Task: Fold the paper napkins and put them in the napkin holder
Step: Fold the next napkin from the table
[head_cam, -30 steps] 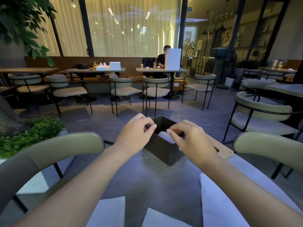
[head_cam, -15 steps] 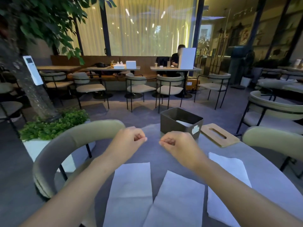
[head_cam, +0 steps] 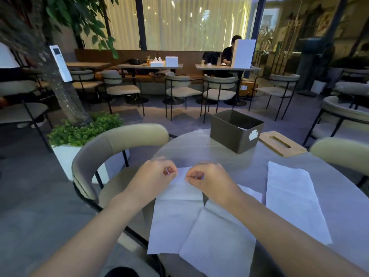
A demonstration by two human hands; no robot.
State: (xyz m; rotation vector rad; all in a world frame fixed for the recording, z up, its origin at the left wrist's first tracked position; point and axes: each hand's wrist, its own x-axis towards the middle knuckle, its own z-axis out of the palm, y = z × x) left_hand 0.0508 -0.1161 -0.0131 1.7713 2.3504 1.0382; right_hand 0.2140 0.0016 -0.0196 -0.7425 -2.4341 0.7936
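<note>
three napkins [head_cam: 219, 236], one holder [head_cam: 235, 130], two hands [head_cam: 153, 176]

I see a wooden lid [head_cam: 282, 143] lying flat on the round table [head_cam: 329, 200], a beige chair [head_cam: 119, 148] tucked at its left, and a planter [head_cam: 79, 134] beyond.

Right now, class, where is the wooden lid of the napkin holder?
In the head view, the wooden lid lies flat on the round table, far right, just right of the open napkin holder and beyond the rightmost napkin.
</note>
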